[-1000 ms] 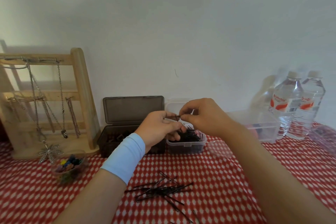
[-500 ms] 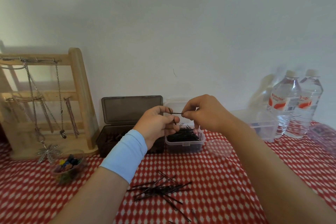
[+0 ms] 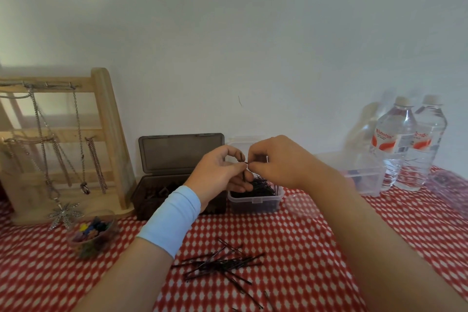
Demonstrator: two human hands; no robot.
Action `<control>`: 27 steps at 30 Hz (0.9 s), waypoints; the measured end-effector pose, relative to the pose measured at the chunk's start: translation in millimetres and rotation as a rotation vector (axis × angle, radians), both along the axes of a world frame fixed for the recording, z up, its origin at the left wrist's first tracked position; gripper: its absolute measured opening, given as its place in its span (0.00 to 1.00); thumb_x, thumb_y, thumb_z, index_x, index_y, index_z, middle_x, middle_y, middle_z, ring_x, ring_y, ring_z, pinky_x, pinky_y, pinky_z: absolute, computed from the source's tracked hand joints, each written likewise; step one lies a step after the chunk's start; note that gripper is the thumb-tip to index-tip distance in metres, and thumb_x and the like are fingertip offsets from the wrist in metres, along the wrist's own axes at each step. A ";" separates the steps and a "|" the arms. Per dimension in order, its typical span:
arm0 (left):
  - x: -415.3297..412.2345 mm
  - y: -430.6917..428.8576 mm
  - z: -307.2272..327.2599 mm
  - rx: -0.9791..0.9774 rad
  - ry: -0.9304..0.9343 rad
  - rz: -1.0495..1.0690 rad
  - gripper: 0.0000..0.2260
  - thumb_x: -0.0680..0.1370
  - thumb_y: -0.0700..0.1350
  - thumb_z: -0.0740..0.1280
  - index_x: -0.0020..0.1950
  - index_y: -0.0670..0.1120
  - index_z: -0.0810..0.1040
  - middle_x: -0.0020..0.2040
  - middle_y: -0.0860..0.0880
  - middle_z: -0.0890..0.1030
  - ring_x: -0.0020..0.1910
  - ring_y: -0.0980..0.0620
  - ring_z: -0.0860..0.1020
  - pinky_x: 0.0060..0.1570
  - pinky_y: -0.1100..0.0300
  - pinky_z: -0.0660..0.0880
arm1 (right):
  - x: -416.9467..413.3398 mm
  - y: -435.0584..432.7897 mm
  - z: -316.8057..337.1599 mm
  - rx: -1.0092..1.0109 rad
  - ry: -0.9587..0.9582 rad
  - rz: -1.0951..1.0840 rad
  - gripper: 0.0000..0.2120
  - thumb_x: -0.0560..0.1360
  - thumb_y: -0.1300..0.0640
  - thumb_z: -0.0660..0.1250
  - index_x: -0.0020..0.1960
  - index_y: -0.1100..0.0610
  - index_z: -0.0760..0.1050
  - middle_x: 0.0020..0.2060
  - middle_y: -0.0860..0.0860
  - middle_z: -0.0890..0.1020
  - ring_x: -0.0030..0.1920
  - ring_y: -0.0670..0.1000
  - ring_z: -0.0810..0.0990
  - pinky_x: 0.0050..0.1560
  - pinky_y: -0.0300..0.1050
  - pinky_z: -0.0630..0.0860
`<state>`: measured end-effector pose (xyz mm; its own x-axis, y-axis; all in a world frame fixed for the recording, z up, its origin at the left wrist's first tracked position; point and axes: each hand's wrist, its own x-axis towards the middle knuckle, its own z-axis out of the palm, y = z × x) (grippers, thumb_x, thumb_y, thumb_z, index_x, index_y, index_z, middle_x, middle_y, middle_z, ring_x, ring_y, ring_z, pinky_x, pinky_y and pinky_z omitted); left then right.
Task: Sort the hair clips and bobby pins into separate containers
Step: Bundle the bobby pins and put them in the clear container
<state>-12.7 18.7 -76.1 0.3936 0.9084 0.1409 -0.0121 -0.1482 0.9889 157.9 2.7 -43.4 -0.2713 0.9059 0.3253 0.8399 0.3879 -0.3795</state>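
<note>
My left hand (image 3: 220, 172) and my right hand (image 3: 276, 162) meet above a small clear container (image 3: 255, 200) full of black bobby pins. Both pinch a dark bobby pin (image 3: 244, 167) between fingertips, just over the container's back left corner. A loose pile of black bobby pins (image 3: 222, 265) lies on the checked cloth near me. Left of the clear container stands a dark brown box (image 3: 157, 192) with its lid up and brown clips inside.
A wooden jewellery stand (image 3: 106, 134) with chains fills the back left. A small clear bowl of coloured clips (image 3: 92, 234) sits in front of it. A larger clear box (image 3: 367, 177) and two water bottles (image 3: 405, 142) stand at the back right by the wall.
The pin was held level between both hands; now the fingertips have closed together and the pin hangs more downward over the container.
</note>
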 end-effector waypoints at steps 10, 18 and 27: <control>-7.0 5.8 4.5 -0.275 -0.325 -0.167 0.07 0.83 0.36 0.57 0.49 0.44 0.72 0.31 0.49 0.74 0.27 0.53 0.74 0.30 0.64 0.75 | -0.3 -0.7 8.3 -0.007 0.101 0.040 0.08 0.78 0.56 0.68 0.44 0.49 0.84 0.33 0.45 0.81 0.37 0.49 0.78 0.43 0.46 0.75; -2.8 1.7 3.3 -0.372 -0.657 -0.312 0.06 0.77 0.35 0.58 0.50 0.44 0.72 0.28 0.51 0.70 0.24 0.57 0.69 0.26 0.66 0.71 | 6.7 -1.5 10.0 -0.182 0.517 0.218 0.07 0.78 0.66 0.67 0.50 0.63 0.84 0.34 0.52 0.79 0.33 0.47 0.69 0.36 0.37 0.70; -7.7 3.5 -0.8 -0.274 -0.543 -0.345 0.06 0.79 0.38 0.60 0.52 0.44 0.76 0.32 0.47 0.77 0.28 0.53 0.77 0.31 0.63 0.77 | 10.9 0.2 11.2 -0.148 0.479 0.210 0.08 0.78 0.64 0.68 0.45 0.57 0.85 0.31 0.52 0.78 0.30 0.47 0.70 0.34 0.39 0.70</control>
<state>-20.4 22.1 -76.9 0.6047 0.7752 0.1829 -0.5166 0.2069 0.8309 168.8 2.9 -32.1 -0.3044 0.8936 0.3299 0.4697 0.4422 -0.7641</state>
